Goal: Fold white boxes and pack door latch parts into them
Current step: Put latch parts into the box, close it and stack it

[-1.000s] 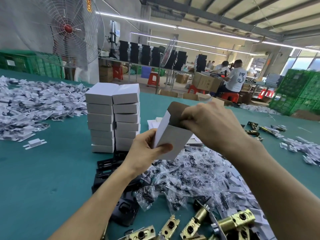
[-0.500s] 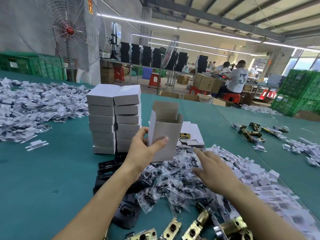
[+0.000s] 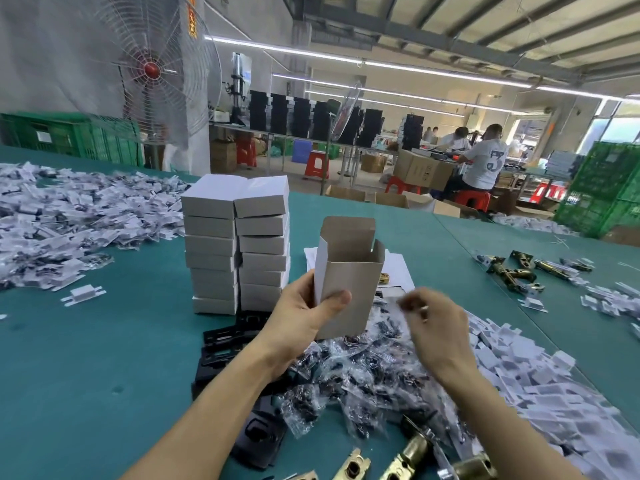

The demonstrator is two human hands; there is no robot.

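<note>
My left hand (image 3: 301, 317) grips a white box (image 3: 349, 275) upright above the table, its top flaps open and its inside empty as far as I see. My right hand (image 3: 440, 327) is blurred just right of the box, fingers curled and pinching something small that looks like a clear bag. Below both hands lies a heap of clear bags with dark parts (image 3: 363, 372). Brass door latches (image 3: 412, 452) lie at the near edge.
Two stacks of closed white boxes (image 3: 239, 251) stand behind my left hand on the green table (image 3: 86, 375). Black plates (image 3: 225, 344) lie below them. White card inserts (image 3: 519, 368) spread right, another heap (image 3: 69, 216) far left. More latches (image 3: 512, 271) lie right.
My right hand left the box's top flap, dropped flat onto the bag heap, then rose with curled fingers toward the box. My left hand turned the box upright.
</note>
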